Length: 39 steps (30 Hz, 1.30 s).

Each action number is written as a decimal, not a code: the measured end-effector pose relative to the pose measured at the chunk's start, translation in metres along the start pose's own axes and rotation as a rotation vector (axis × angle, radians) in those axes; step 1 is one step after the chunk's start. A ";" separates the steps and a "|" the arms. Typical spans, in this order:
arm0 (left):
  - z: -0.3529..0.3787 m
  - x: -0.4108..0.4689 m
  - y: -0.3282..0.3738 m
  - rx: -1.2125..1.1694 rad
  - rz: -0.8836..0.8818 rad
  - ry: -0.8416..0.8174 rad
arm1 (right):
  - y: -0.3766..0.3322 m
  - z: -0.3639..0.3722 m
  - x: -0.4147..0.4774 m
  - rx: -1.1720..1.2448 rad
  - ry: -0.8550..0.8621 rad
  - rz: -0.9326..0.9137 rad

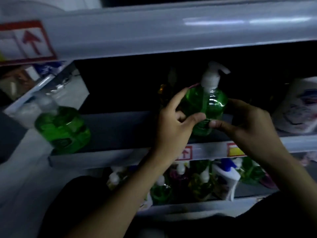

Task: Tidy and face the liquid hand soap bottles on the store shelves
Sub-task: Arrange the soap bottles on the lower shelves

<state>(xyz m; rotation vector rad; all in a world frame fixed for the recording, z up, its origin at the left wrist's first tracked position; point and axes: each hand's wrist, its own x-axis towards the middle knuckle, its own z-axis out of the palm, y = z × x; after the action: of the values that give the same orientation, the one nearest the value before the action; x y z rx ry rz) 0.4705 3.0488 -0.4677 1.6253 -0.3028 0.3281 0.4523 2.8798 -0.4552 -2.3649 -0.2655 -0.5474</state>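
Biggest thing here is the upper shelf lip (154, 31), a smooth glossy grey metal band running right across the top and catching streaks of light. Under it is the middle shelf (120, 127), a flat dark deck in heavy shadow. There's loads of bare room on it between the two green bottles, and it's black further back.

Off at the right end sits a white printed pack (298, 107), kinda blurry. The lower shelf is crowded with a mixed bunch of pump bottles (197, 182), packed tight together.

The left green bottle (63, 127) is round clear plastic and stands right at the shelf's front left corner.

The task bottle, the held green bottle (205, 102), is the same rounded see-through plastic with a white pump (212, 74) whose nozzle points right. It's upright over the middle shelf, near the front rail. Can't tell if its base touches the deck, since the hands cover it.

Left hand (171, 124) grips its left side, fingers curled round and forefinger stretched up on the shoulder. Right hand (248, 124) wraps it from the right, thumb across the lower front.

Smallest is a red arrow tag (185, 152) and a yellow tag (235, 150) on the rail.
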 end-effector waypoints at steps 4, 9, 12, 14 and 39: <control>-0.058 -0.003 0.002 0.173 -0.018 0.046 | -0.040 0.044 0.013 0.059 -0.065 -0.038; -0.120 -0.002 -0.015 0.311 -0.140 0.085 | -0.071 0.109 0.033 0.048 -0.170 -0.100; -0.136 -0.003 -0.013 0.451 -0.180 0.032 | -0.082 0.132 0.041 0.039 -0.187 -0.103; -0.144 -0.009 -0.004 0.717 -0.121 0.041 | -0.088 0.141 0.046 0.079 -0.188 -0.120; -0.234 -0.028 -0.008 0.830 -0.017 0.384 | -0.150 0.235 0.096 0.365 -0.453 -0.051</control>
<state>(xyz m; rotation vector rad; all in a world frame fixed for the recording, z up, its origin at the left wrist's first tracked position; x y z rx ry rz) 0.4409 3.2829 -0.4694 2.3133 0.1753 0.8139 0.5621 3.1519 -0.4837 -2.0991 -0.5777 0.0282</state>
